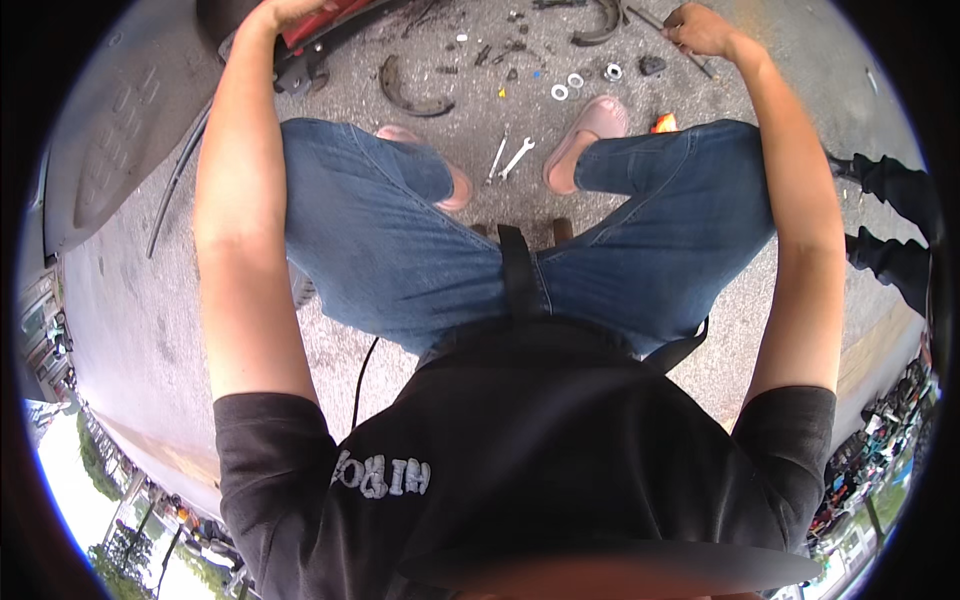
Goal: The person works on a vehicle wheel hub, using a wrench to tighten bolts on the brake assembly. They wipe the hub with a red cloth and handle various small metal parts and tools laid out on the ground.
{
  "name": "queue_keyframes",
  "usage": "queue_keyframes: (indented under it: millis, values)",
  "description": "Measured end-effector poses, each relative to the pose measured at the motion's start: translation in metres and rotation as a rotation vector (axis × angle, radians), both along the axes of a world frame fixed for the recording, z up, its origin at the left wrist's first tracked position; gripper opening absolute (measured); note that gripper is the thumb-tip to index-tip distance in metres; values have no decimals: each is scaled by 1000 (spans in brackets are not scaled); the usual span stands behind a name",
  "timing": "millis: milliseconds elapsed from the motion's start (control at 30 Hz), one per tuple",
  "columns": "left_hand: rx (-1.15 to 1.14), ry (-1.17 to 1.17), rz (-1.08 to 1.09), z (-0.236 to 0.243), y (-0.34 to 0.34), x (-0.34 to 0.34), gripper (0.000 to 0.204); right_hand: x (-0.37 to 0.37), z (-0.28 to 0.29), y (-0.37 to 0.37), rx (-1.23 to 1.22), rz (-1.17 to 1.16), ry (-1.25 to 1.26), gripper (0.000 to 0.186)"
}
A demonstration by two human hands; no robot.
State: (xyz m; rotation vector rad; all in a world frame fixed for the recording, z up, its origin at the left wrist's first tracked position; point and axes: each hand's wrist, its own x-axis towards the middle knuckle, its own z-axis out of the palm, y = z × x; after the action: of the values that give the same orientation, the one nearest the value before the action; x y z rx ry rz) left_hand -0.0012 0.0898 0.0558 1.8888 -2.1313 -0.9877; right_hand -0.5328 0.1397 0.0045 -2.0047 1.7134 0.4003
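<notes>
My left hand (290, 10) reaches the top edge, at a red part (310, 30) on the vehicle; its fingers are mostly out of frame. At the upper right my right hand (700, 32) is closed on a thin metal rod (708, 68) that slants over the ground. Curved brake shoes (412, 103), small dark fittings and pale washers (559, 92) lie between my hands. Two wrenches (517, 158) lie between my feet. An orange item (664, 124) is beside my right knee.
A large grey body panel (110, 120) rises at the left, with a black hose (175, 180) beside it. Another person's dark-trousered legs (885, 190) are at the right. I sit low on the concrete ground (140, 330), and a thin black cable (362, 390) runs by my left hip.
</notes>
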Motion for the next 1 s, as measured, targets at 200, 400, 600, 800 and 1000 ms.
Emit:
queue_keyframes:
  millis: [200, 400, 600, 800, 1000]
  values:
    - [-51, 43, -123, 5, 0, -14, 35, 36, 50, 26, -65, 35, -13, 39]
    - [-46, -13, -120, 17, 12, -20, 34, 49, 28, 10, -59, 32, -60, 38]
    - [90, 28, 84, 11, 22, -4, 33, 41, 4, -24, -54, 47, -60, 38]
    - [57, -136, -201, -13, 9, 15, 39, -13, -12, -43, -452, -572, -1045, 37]
    - [136, -89, -205, -21, 17, 18, 35, -27, -192, 140, -388, -844, -461, 48]
